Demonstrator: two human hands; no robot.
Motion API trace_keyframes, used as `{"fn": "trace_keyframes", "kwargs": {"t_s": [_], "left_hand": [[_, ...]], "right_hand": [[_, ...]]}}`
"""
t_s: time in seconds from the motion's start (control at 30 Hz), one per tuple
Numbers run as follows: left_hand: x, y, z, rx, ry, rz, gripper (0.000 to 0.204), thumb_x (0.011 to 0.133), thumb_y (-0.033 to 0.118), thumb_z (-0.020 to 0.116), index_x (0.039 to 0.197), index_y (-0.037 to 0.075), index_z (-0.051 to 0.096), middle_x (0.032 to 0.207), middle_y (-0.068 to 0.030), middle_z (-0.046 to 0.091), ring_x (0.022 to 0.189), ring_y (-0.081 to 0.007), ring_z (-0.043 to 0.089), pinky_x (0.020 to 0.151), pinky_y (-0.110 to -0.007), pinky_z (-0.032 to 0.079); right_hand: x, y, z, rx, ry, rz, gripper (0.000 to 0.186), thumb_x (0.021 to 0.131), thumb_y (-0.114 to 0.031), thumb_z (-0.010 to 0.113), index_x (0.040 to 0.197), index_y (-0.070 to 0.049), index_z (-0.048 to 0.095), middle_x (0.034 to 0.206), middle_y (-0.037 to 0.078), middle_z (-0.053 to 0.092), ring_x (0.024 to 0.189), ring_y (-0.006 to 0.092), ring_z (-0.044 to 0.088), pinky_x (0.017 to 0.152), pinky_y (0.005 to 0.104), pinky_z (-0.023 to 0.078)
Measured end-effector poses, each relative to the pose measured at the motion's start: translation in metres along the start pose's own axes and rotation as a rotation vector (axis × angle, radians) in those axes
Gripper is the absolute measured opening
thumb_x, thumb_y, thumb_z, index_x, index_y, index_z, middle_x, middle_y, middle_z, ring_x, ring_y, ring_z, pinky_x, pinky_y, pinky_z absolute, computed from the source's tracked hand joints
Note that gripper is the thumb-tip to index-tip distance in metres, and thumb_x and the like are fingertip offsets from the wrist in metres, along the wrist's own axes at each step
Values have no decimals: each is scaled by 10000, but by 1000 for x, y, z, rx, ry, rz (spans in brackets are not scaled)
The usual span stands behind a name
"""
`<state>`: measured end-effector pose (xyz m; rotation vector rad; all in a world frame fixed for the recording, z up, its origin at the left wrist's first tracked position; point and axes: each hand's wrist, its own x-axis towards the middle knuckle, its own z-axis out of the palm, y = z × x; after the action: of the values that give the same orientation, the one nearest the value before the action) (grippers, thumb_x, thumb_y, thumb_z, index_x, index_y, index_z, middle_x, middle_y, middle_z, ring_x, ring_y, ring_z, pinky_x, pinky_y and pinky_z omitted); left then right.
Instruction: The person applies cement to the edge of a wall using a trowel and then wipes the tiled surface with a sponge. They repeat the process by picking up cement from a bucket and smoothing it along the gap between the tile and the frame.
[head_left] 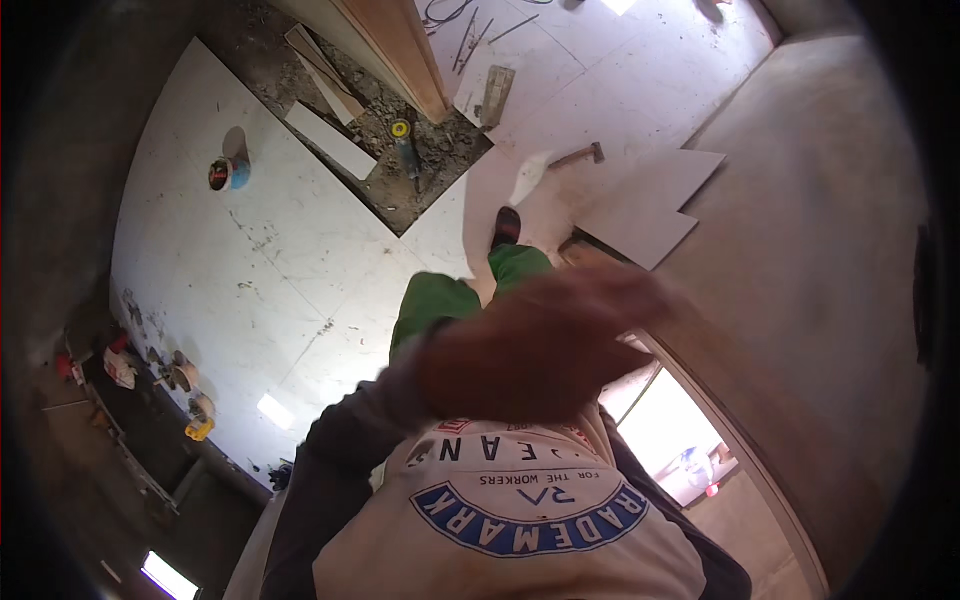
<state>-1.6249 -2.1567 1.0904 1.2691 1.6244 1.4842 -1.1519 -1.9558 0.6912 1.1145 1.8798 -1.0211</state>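
Observation:
My left hand (540, 345) reaches across in front of my chest, smeared by motion. Its dark sleeve (345, 425) comes up from the lower left. The blur hides whether the fingers are spread or closed, and I make out nothing held in them. My right sleeve (645, 465) runs up behind the left hand. I cannot separate my right hand from the brown blur there. Below the hands are my printed light shirt (500, 550), green trousers (432, 300) and one dark shoe (507, 226). A hammer (578, 156) lies on the floor beyond the shoe.
White floor tiles (300, 270) surround a rubble-filled gap (440, 165) holding an angle grinder (405, 145). A bucket (222, 174) stands left. Cut tiles (645, 205) lie by the right wall (800, 200). A wooden door frame (400, 55) rises beyond. Tape rolls (185, 372) sit at lower left.

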Motion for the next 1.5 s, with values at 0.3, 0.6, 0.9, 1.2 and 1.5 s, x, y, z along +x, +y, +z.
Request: {"fn": "trace_keyframes", "kwargs": {"t_s": [0.3,0.6,0.9,1.2,1.5], "left_hand": [[79,62,-28,-85,-555,410,329,1005,146,621,1294,-9,643,1298,-194,665,1194,-300,657,1025,-412,524],[100,57,-121,-81,-854,430,356,1010,174,611,1321,2,631,1299,-188,667,1166,-312,672,999,-432,537],[-58,-198,-178,318,-510,-624,372,992,236,676,1294,24,637,1154,-190,717,1061,-273,717,904,-395,568],[-126,-234,-168,73,-443,-724,519,1035,290,635,1425,-40,542,1284,-159,690,1179,-217,656,1028,-361,509],[-76,-186,-130,-765,-93,-653,657,1009,251,687,1522,-38,396,1384,-153,632,1281,-227,603,1072,-350,472]], "right_hand": [[12,-15,42,197,191,72,296,849,-214,664,1032,-10,776,1036,208,767,936,310,745,853,398,585],[-119,-87,189,267,149,411,363,859,-339,711,1104,-76,762,1102,214,748,1062,372,719,932,452,558],[-108,-211,116,220,399,394,528,769,-389,801,1215,-131,686,1100,301,709,1064,441,692,866,558,548],[-72,-397,-72,326,1120,-154,460,901,-87,632,1347,-28,539,1100,238,691,1046,409,680,869,522,529],[-82,-529,-79,1479,344,-697,416,875,-16,673,1284,-19,597,1161,118,709,1072,201,697,941,371,592]]}}
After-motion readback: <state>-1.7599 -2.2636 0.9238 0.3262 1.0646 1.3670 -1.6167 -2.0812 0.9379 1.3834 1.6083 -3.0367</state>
